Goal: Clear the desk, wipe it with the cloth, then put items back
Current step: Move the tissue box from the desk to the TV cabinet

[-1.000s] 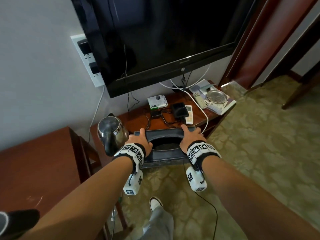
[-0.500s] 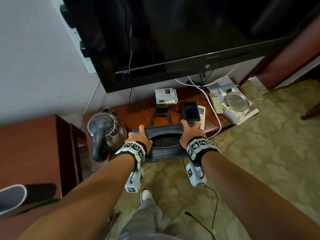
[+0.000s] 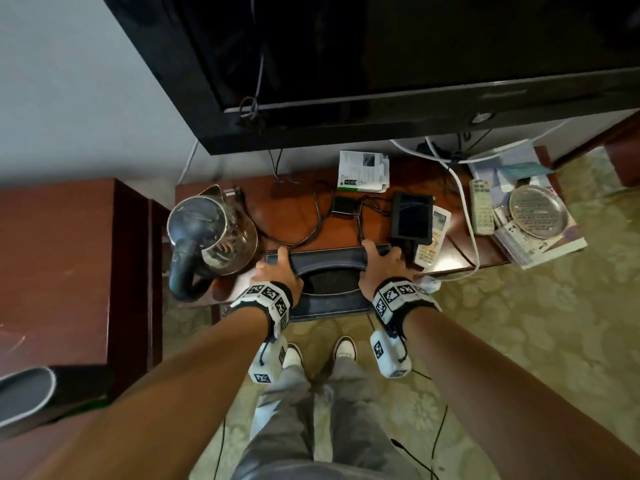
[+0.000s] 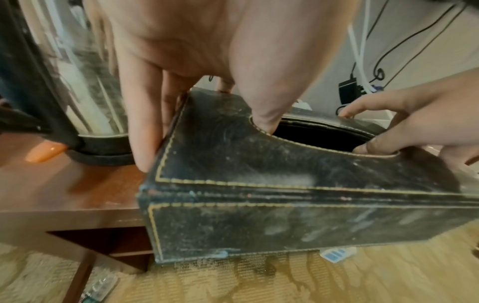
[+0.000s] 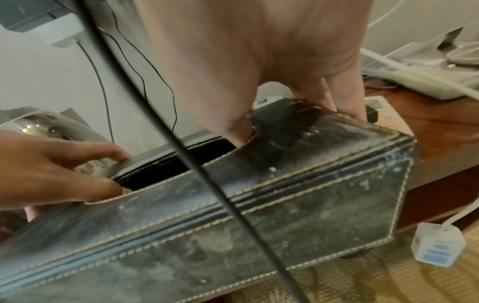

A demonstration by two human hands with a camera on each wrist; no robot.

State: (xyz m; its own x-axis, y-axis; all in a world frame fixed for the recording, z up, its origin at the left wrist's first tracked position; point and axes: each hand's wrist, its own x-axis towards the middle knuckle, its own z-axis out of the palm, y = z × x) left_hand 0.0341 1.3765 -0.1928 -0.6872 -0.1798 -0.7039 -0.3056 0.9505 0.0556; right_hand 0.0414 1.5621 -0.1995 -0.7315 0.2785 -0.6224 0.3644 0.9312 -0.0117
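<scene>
A worn black leather tissue box [image 3: 329,304] with yellow stitching sits across the front edge of the brown desk [image 3: 294,209], its near side out over the carpet. Whether it rests on the desk I cannot tell. My left hand [image 3: 277,271] grips its left end, thumb in the oval top opening and fingers down the side [image 4: 145,133]. My right hand [image 3: 381,268] grips the right end the same way [image 5: 259,61]. The box [image 4: 259,225] looks empty inside. No cloth is in view.
A steel kettle [image 3: 211,233] stands just left of the box. Behind it lie cables, a small adapter [image 3: 343,204], a black device [image 3: 412,216], a white remote [image 3: 433,244] and a booklet [image 3: 363,171]. At the right are another remote [image 3: 481,209] and a metal dish [image 3: 536,211] on papers. A TV [image 3: 381,64] hangs overhead.
The head view has come closer and tipped downward, so my feet now show. Both hands keep the same grip on the tissue box at the desk's front edge.
</scene>
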